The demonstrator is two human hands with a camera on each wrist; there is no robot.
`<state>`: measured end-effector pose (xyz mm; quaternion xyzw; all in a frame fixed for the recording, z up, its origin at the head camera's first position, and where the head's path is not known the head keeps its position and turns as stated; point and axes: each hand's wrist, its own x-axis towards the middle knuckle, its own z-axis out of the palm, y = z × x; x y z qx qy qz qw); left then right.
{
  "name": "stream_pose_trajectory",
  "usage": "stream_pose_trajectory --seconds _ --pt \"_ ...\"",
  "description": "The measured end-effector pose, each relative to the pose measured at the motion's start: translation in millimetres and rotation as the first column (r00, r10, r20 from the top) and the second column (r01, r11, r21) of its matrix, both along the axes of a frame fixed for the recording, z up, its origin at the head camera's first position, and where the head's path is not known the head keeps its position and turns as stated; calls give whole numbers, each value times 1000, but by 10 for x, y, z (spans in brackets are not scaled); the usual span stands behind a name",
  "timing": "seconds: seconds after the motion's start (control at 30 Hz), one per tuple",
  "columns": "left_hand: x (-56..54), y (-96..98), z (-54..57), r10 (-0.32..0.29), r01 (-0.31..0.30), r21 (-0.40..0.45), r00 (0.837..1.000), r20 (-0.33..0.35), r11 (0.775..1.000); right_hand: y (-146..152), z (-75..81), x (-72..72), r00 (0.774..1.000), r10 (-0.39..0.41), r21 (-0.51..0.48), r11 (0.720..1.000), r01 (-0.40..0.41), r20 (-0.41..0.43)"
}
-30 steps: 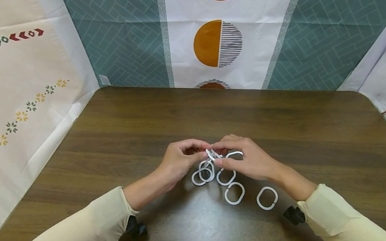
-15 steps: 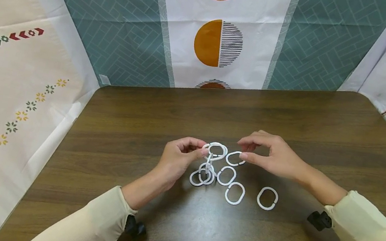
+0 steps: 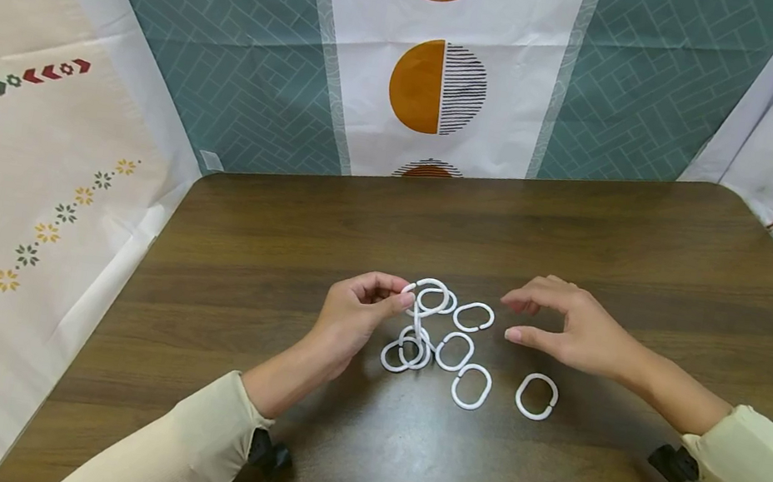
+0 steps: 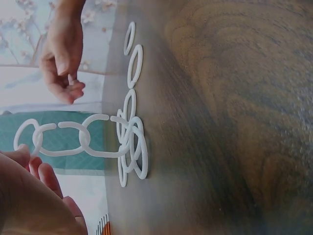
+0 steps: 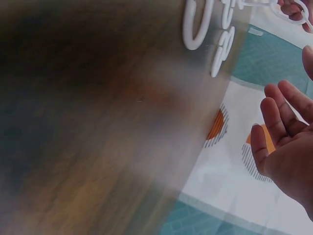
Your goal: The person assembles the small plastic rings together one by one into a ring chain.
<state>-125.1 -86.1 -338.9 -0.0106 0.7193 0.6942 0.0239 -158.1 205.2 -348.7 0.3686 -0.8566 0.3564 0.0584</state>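
Note:
My left hand (image 3: 351, 311) pinches the top link (image 4: 33, 121) of a short chain of white plastic C-shaped links between thumb and fingers. Below it, more joined links (image 4: 59, 154) hang in a line, and the lowest ones (image 4: 143, 166) lie in a small heap on the wooden table (image 3: 281, 233). To the right, my right hand (image 3: 580, 331) hovers above the table with nothing in it, its fingers loosely bent and the thumb apart. A loose link (image 3: 476, 304) lies nearest its fingertips.
Further loose white links lie right of the chain: one link (image 3: 442, 344) beside the heap, another link (image 3: 485, 387) in front of it, and a separate link (image 3: 520, 390) farther right. Patterned cloths (image 3: 253, 77) hang behind the table. Each cuff carries a black wrist camera (image 3: 674, 465).
My right hand has let go of the links and drawn away to the right. My left hand keeps its pinch on the chain, almost in place, while the links below hang straighter.

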Motion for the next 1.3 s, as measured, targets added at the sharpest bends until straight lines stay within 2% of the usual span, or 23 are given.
stream_pose_trajectory --seconds 0.33,0.5,0.73,0.87,1.03,1.2,1.3 --pt "2 15 3 2 -2 -7 1000 8 1000 154 -171 169 999 29 116 993 -27 -19" --pt "7 15 5 -3 3 0 1000 16 1000 203 -253 229 996 58 206 978 -42 -73" --pt "14 23 22 -11 11 -5 1000 19 1000 234 -289 280 987 98 291 955 -56 -130" --pt "16 28 30 -12 13 -9 1000 20 1000 244 -312 305 964 135 335 941 -53 -229" --pt "24 33 39 -13 13 -17 1000 21 1000 272 -351 301 925 172 341 939 -50 -338" --pt "23 41 31 -14 14 -20 1000 20 1000 287 -375 287 918 177 302 951 -67 -355" --pt "22 46 27 -13 14 -21 1000 16 1000 282 -382 285 924 169 290 955 -67 -343"
